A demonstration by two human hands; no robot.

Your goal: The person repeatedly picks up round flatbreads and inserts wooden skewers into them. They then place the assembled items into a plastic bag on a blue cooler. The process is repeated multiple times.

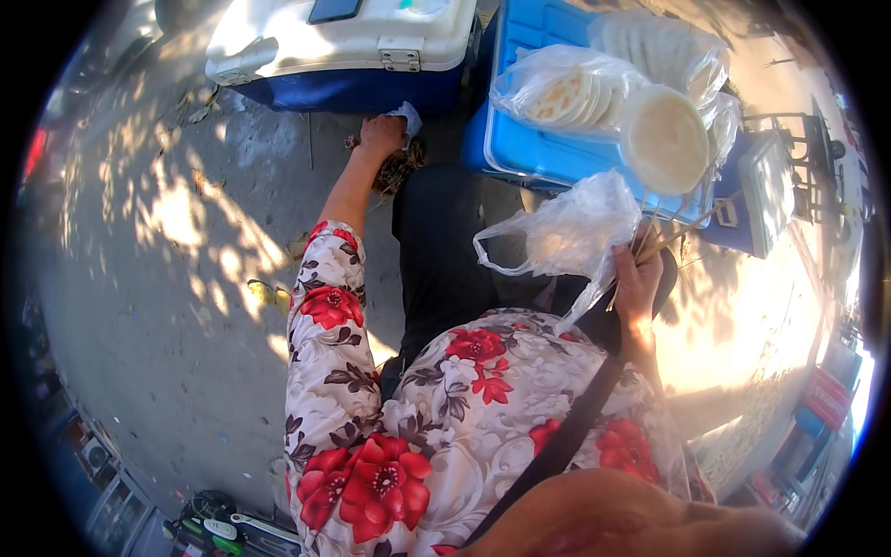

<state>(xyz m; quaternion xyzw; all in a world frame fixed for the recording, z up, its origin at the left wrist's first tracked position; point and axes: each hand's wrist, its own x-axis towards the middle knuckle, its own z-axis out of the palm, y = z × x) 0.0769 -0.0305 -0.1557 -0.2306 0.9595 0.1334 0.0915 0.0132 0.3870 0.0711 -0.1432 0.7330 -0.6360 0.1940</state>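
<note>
My left hand (381, 135) reaches down toward the ground and grips a crumpled white tissue (406, 115), just in front of the blue and white cooler (343, 46). My right hand (636, 278) is closed on a clear plastic bag (566, 232) together with several thin wooden skewers (664, 237). The bag hangs over my dark trousers, just below the blue cooler lid (529, 139).
Bags of round flatbreads (575, 93) and a stack of white round discs (664, 139) lie on the blue lid. A small scale (761, 190) stands at the right. A phone (332, 9) rests on the white cooler. Sun-dappled pavement (167, 241) spreads to the left.
</note>
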